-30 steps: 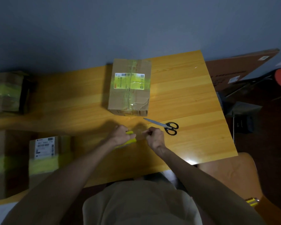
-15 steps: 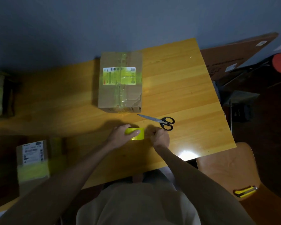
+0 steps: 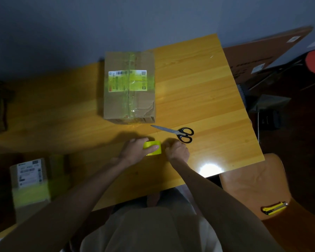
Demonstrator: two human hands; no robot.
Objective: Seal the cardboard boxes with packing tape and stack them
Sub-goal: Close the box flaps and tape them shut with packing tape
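L hand grips yellow tape roll, lying near front edge of glossy wood table. R hand curled just beside it; can't tell what it pinches. Cardboard box, taped and w/ a crumpled corner, stands behind the hands, long axis pointing away. Steel scissors lie betw. box & R hand. Wide tabletop runs right of box to the edge.

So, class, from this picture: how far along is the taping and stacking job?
Done, apparently: the side box at lower left wears a yellow tape band. In hand: the left hand grips the yellow tape roll; the right hand curls at its edge, perhaps finding the end. Left: the table box seemingly awaits tape, the scissors lie untouched, and stacking follows.
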